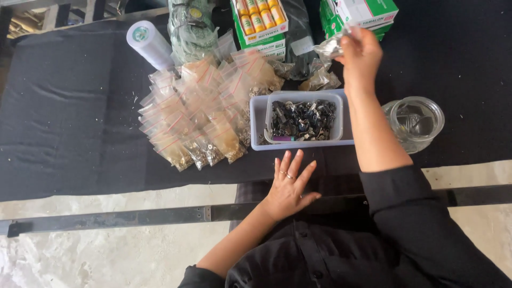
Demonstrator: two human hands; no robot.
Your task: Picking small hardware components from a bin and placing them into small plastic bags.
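Tabletop point(64, 117): covered in black cloth, carrying all items within arm's reach of the seated person.

Pile of small bags point(197, 114): clear zip bags with red seal lines, each holding small metal parts, heaped and fanned out left of centre; apparently stacked as filled stock.

Cartons point(362, 13): green-and-white boxes at the far edge, one open box point(260, 18) showing rows of small yellow bottles; set back out of the working area.

Tray point(304, 120): pale rectangular plastic tray at centre, holding a smaller tub of dark metal parts, placed directly ahead of the person for easy access.

Glass jar point(415, 121): clear, round, to the right of the tray, just beside the right forearm.

White roll point(149, 44): lying tilted at the far left of the pile.

Right hand point(361, 56): raised beyond the tray, grip pinching a small clear bag point(332, 47) between fingertips, near the cartons and above loose bags.

Left hand point(288, 184): flat on the tabletop's near edge, fingers spread, holding nothing, seemingly as a brace.
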